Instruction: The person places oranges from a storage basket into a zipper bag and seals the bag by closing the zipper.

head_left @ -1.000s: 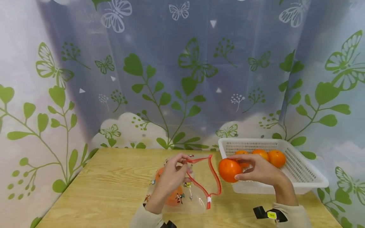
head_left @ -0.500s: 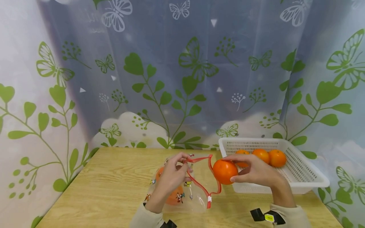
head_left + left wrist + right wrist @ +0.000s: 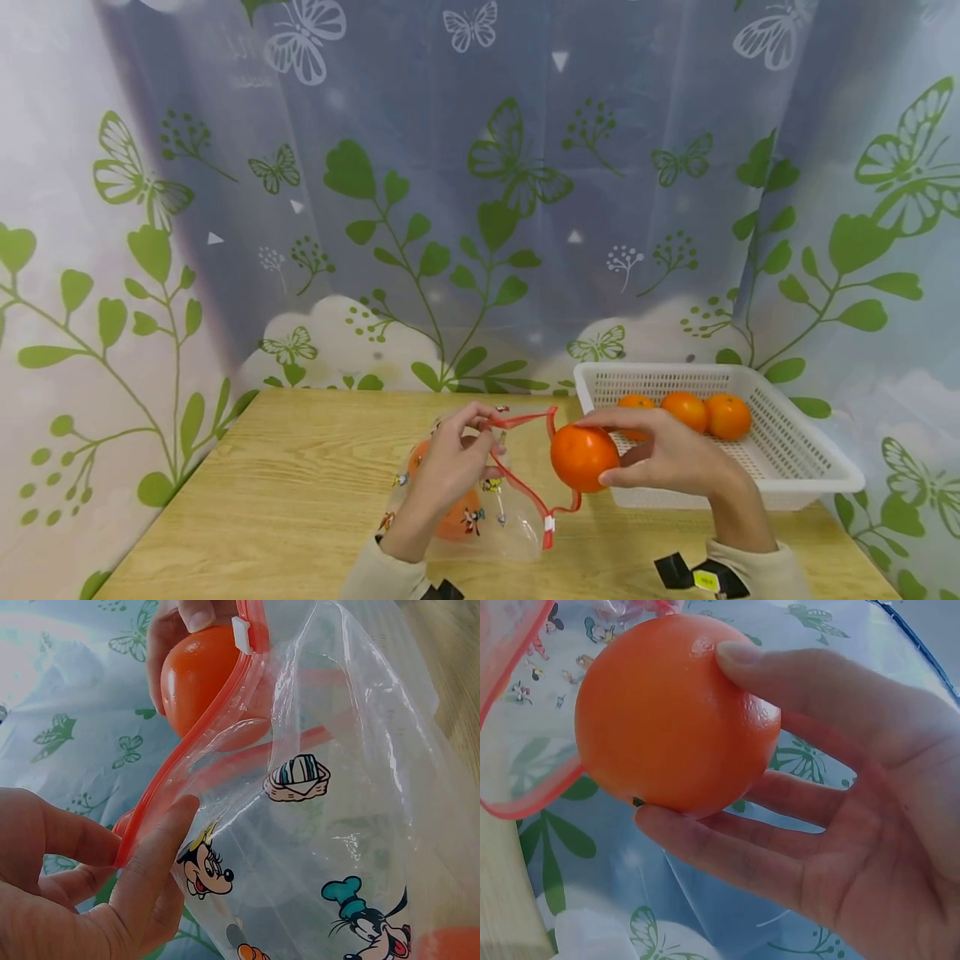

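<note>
My right hand [image 3: 667, 446] grips an orange [image 3: 584, 458] between thumb and fingers, right at the mouth of a clear zip bag. In the right wrist view the orange [image 3: 676, 716] fills the grasp. My left hand [image 3: 459, 454] pinches the red zip edge of the bag [image 3: 300, 847], which is printed with cartoon figures. The red rim [image 3: 525, 492] stands spread apart, with a white slider at its near corner. Inside the bag, orange fruit [image 3: 459, 517] shows through the plastic, partly hidden by my left hand and wrist.
A white perforated basket [image 3: 802, 450] stands at the right on the wooden table [image 3: 300, 475], holding several oranges [image 3: 727, 417]. Behind the table hangs a curtain [image 3: 420, 167] with leaves and butterflies.
My right hand has carried the orange leftward, from beside the basket to the bag's mouth, where it now overlaps the red rim. The left hand and bag have stayed put.
</note>
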The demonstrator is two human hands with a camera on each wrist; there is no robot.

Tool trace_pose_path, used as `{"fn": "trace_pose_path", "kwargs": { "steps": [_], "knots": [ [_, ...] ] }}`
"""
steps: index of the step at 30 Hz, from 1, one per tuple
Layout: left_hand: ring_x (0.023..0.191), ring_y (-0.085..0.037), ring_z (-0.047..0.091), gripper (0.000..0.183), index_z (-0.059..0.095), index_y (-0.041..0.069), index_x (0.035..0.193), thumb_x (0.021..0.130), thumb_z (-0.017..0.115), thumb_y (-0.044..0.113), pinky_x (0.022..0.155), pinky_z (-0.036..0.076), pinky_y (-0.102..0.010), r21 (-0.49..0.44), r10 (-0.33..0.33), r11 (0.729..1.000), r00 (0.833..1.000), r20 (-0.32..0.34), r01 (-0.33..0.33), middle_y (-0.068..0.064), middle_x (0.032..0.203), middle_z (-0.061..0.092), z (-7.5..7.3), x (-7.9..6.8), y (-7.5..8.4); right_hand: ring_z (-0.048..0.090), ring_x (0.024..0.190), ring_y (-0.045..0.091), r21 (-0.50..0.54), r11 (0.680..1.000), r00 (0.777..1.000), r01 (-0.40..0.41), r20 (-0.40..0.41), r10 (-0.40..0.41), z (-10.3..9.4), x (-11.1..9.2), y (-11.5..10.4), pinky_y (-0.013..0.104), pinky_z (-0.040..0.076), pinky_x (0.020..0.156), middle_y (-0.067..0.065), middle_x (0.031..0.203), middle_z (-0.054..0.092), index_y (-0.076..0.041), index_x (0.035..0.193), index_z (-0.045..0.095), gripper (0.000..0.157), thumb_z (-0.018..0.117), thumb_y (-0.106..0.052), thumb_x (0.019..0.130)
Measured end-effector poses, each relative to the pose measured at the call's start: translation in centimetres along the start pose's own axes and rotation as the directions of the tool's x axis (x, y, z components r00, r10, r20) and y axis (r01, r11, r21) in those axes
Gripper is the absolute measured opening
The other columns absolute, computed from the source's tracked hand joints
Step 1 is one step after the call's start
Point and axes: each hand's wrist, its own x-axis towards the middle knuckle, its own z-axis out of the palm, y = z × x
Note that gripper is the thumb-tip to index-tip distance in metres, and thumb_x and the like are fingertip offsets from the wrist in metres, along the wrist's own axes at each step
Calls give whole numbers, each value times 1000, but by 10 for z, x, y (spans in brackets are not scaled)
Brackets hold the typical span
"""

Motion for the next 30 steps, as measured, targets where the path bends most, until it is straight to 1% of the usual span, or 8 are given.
{"fn": "trace_pose_path", "kwargs": {
  "steps": [5, 10, 17, 23, 30],
  "knots": [
    [87, -20, 67, 23, 65, 11, 120, 106, 47, 7, 70, 65, -33, 9, -2, 1000, 1000, 1, 2, -22, 125, 52, 0, 1, -1, 69, 108, 7, -15, 1000, 1000, 19, 5, -18, 5, 3, -5, 35, 66, 78, 25, 143, 58, -8, 138, 63, 55, 83, -13, 87],
    [87, -19, 67, 23, 66, 12, 118, 106, 48, 7, 70, 65, -33, 13, -11, 1000, 1000, -3, 11, -22, 125, 53, 0, 2, -1, 67, 111, 5, -45, 999, 1000, 1, 19, -1, 11, 7, -9, 32, 65, 78, 24, 144, 58, -9, 139, 63, 56, 83, -18, 88],
    [86, -20, 67, 22, 65, 10, 120, 106, 48, 7, 71, 66, -35, -1, 2, 1000, 1000, -3, -2, -22, 125, 53, 0, 1, -1, 66, 115, 8, -33, 999, 1000, 5, 31, -4, 17, 10, -12, 32, 66, 77, 24, 142, 59, -9, 138, 64, 55, 84, -19, 87],
    [87, -20, 67, 23, 65, 11, 122, 106, 48, 8, 71, 66, -36, -9, -2, 1000, 1000, -7, 2, -21, 127, 53, 0, 0, 0, 66, 119, 18, -38, 999, 999, 13, 39, -12, 20, 11, -12, 31, 66, 78, 24, 142, 59, -10, 137, 64, 55, 84, -19, 87],
    [87, -22, 67, 23, 65, 11, 121, 106, 48, 8, 71, 66, -35, -7, -2, 1000, 1000, -8, 2, -21, 126, 53, 0, 0, 0, 64, 123, 31, -99, 995, 999, -2, 44, 6, 22, 13, -14, 28, 65, 79, 23, 144, 59, -13, 137, 66, 55, 84, -24, 87]
  ]
}}
